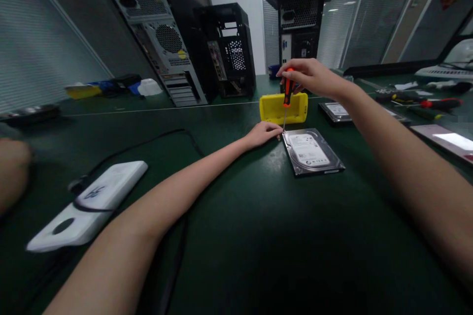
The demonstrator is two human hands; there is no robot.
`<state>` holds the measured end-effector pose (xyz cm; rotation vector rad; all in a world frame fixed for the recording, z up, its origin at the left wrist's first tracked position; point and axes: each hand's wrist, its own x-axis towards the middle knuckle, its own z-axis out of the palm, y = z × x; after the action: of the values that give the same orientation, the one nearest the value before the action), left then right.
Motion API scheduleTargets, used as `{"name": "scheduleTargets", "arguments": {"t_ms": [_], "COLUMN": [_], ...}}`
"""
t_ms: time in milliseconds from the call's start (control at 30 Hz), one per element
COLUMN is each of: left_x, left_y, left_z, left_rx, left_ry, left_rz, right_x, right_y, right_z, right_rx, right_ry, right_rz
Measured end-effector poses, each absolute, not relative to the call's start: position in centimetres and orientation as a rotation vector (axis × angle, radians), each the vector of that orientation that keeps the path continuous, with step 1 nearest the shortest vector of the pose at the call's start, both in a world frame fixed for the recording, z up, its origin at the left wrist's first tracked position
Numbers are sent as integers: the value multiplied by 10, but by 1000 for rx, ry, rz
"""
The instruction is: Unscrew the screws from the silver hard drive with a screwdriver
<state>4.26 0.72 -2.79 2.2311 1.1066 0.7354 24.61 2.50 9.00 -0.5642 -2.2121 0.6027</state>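
Observation:
A silver hard drive (308,150) with a white label lies flat on the dark green table. My right hand (308,75) grips a red and black screwdriver (288,89), held upright, its tip at the drive's far left corner. Beside that same corner, my left hand (263,135) rests low with its fingertips close together near the screwdriver tip; whether they pinch anything is too small to tell. Just behind the drive stands a shallow yellow tray (266,108), propped so its inside faces me.
Computer cases (172,39) stand at the back. A white power bank (111,189) with a black cable lies left. On the right are another hard drive (335,111), a phone-like slab (443,140) and several tools (439,104). Another person's blurred hand (13,172) is at far left.

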Motion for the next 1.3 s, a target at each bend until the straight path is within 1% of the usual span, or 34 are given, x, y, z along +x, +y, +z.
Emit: {"name": "scheduleTargets", "arguments": {"t_ms": [567,867,1100,1300], "left_x": [44,44,43,43], "left_y": [3,3,5,3], "left_z": [-23,-24,-25,-23], "left_rx": [2215,2204,2214,2202], "left_ry": [1105,1135,1139,1120], "left_rz": [742,735,731,727], "right_x": [245,242,242,240], "right_y": [42,31,29,25], "right_z": [79,79,79,81], "right_rx": [-621,-730,-625,-583], "right_ry": [-2178,-2115,-2193,-2210], "right_rz": [513,552,584,511]}}
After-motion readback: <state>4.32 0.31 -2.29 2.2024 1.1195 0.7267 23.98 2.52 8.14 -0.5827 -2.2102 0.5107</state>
